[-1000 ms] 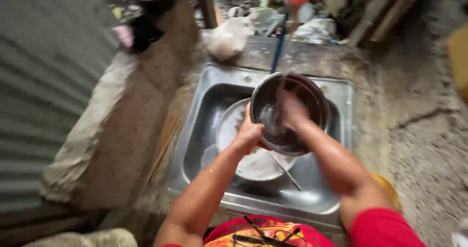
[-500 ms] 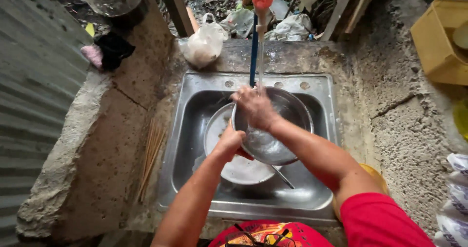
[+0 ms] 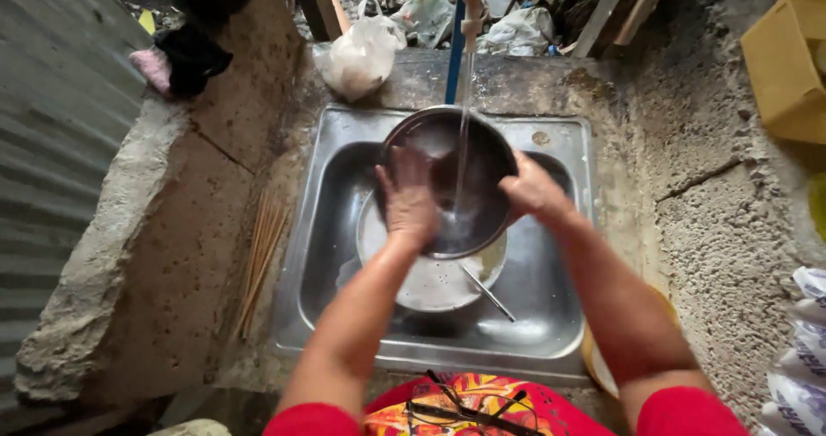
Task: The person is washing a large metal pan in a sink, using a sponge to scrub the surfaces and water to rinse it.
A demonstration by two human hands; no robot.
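Both hands are on a dark metal bowl (image 3: 447,182), held tilted over the steel sink (image 3: 551,333) beneath a thin stream of water (image 3: 463,126) falling from the tap (image 3: 471,6). The left hand (image 3: 407,199) lies flat against the bowl's inner wall, palm and fingers spread rather than clenched, while the right hand (image 3: 533,191) grips the rim on the opposite side. For a good rinse, the stream should strike the inside surface, the right hand turning the bowl as the left rubs. Below the bowl sits a pale round basin (image 3: 430,277), seemingly holding cloudy water, with a slim metal utensil (image 3: 488,292) leaning against it; both crowd the sink and leave little room to lower the bowl. A knotted white plastic bag (image 3: 357,58) rests on the concrete ledge (image 3: 516,83) behind the sink. Thin wooden sticks (image 3: 262,255) lie to the left, and a yellow crate (image 3: 787,58) stands at the far right.
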